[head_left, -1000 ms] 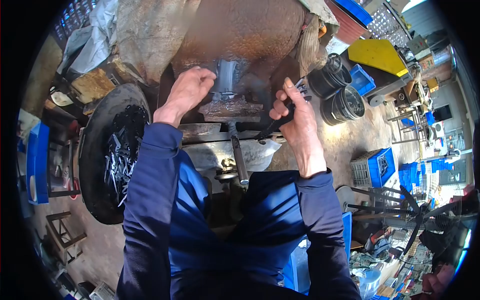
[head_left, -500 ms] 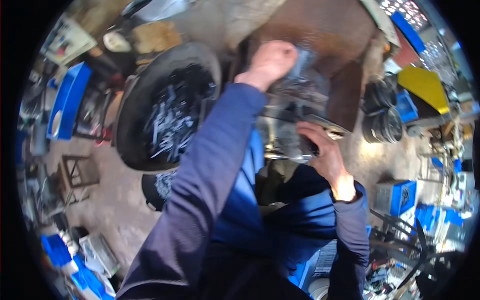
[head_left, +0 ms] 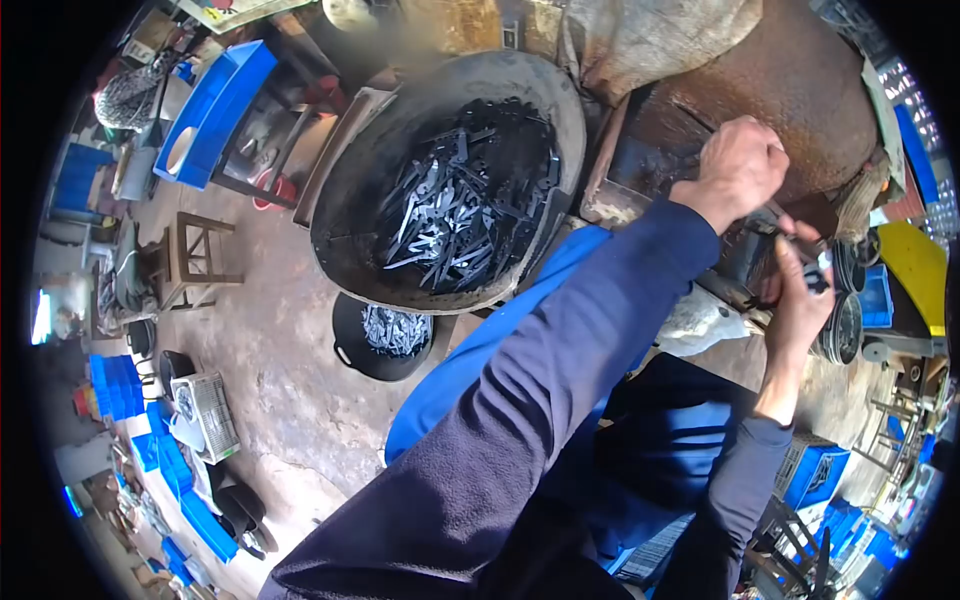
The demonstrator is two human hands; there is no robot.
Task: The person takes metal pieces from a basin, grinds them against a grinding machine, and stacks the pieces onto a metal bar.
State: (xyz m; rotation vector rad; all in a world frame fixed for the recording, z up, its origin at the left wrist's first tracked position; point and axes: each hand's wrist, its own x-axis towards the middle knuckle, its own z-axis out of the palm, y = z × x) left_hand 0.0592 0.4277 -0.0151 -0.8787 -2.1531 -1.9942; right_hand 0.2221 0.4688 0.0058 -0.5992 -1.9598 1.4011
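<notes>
My left hand (head_left: 738,168) is closed in a fist above a dark, wet-looking metal work surface (head_left: 650,160); what it grips, if anything, is hidden by the fingers. Just below and to the right, my right hand (head_left: 800,295) has its fingers curled around a small dark metal piece (head_left: 818,278) whose kind I cannot make out. Left of my left sleeve stands a big dark basin (head_left: 340,215) holding a heap of flat, narrow metal pieces (head_left: 450,215), some shiny and some blackened.
A black tub (head_left: 350,355) of small metal pieces sits on the floor beneath the basin. Farther left are a wooden stool (head_left: 200,258) and a long blue bin (head_left: 215,115). Dark buckets (head_left: 840,325) stand at the right, near a yellow panel (head_left: 915,265). Grey cloth (head_left: 655,45) drapes behind.
My view has swung left, so the basin and hands appear farther right. My right hand has left the lower edge of the work area and now curls around the small dark piece. My left stays closed.
</notes>
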